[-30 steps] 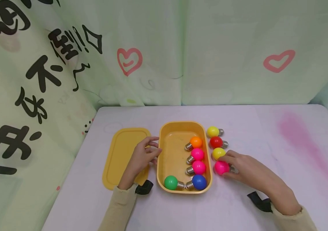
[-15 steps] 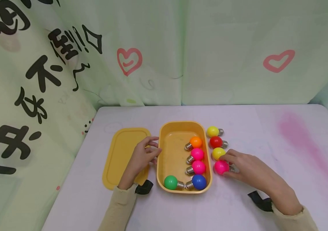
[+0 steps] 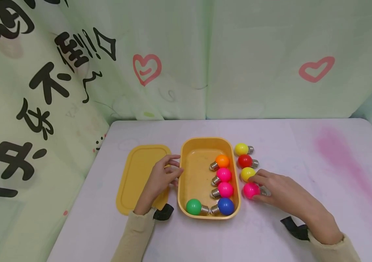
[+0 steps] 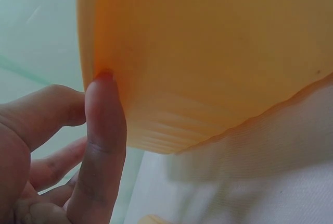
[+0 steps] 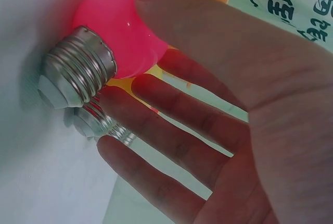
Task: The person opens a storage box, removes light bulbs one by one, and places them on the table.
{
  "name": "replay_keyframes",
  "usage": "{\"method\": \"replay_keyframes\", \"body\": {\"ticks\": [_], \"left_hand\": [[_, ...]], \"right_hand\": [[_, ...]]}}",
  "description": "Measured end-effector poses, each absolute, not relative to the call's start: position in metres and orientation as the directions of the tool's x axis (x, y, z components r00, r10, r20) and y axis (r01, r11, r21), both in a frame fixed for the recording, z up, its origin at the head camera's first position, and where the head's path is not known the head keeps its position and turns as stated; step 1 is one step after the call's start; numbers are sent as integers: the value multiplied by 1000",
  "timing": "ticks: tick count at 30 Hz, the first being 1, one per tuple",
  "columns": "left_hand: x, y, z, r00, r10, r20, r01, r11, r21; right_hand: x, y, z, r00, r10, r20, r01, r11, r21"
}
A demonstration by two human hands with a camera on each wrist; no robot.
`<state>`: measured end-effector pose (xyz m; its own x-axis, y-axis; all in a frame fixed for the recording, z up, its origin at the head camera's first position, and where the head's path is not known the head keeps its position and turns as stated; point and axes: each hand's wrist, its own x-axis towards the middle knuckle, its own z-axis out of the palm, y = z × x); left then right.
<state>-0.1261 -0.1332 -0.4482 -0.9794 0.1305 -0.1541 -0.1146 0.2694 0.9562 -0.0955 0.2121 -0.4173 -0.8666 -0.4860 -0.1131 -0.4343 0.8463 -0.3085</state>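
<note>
A pink light bulb (image 3: 251,190) with a silver screw base lies on the table just right of the yellow plastic box (image 3: 190,145). My right hand (image 3: 279,191) pinches it, thumb on the pink globe in the right wrist view, index finger partly hidden behind it. Against the box's left side rests my left hand (image 3: 163,176), its fingertips touching the rim; in the left wrist view the thumb (image 4: 105,114) presses the outer wall. Inside the box lie an orange bulb (image 3: 222,161), two pink bulbs (image 3: 224,175), a blue bulb (image 3: 226,206) and a green bulb (image 3: 194,207).
Right of the box, a yellow bulb (image 3: 248,174), a red bulb (image 3: 245,161) and another yellow bulb (image 3: 241,149) stand in a column beyond the right hand. A flat yellow lid (image 3: 133,171) lies left, partly under the left hand. A green curtain (image 3: 254,72) hangs behind the table.
</note>
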Motion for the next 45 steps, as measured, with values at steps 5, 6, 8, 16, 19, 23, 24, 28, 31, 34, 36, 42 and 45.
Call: {"method": "replay_keyframes", "body": {"ticks": [5,6,8,16,19,23,24,28,31,34,36,42,45], "left_hand": [[-126,-133,-448,-979,129,-156,-117,270,956],[-126,-133,-448,-979,129,-157,-117,269,956],[-126,-133,-448,-979,129,-157,-118,269,956],[-126,-133,-449,-979,129,-156,-116,272,955],[-126,-132,-449,-979,128,-158,-118,275,954],[-126,-132,-448,-978,126,-165,-125,278,952],[-126,-132,-448,-978,126,-166,-126,279,952],[-126,-132,-448,-978,124,-165,-125,279,952],[-126,-132,-448,-979,124,-163,-123,278,953],[-126,-131,-447,-979,124,-160,-121,277,953],[-125,-131,-447,-979,125,-158,-119,276,954],[-125,-132,-445,-980,121,-159,-121,276,954],[-125,-132,-445,-980,119,-160,-122,277,953]], "right_hand": [[-95,211,-416,-867,-481,-129,-423,848,-320],[-95,211,-416,-867,-481,-132,-422,848,-321],[-94,210,-416,-865,-481,-140,-420,848,-323],[-94,209,-418,-856,-496,-146,-433,842,-321],[-93,209,-418,-857,-499,-133,-442,842,-310],[-93,209,-418,-860,-500,-105,-452,840,-299],[-93,209,-418,-860,-501,-96,-455,839,-297],[-93,209,-418,-863,-501,-72,-462,837,-294],[-94,209,-418,-864,-498,-73,-458,839,-294],[-94,209,-417,-863,-501,-70,-462,837,-293],[-94,208,-415,-860,-507,-64,-470,834,-291],[-95,204,-407,-844,-535,-34,-507,818,-273],[-95,200,-403,-844,-536,-31,-506,815,-283]]}}
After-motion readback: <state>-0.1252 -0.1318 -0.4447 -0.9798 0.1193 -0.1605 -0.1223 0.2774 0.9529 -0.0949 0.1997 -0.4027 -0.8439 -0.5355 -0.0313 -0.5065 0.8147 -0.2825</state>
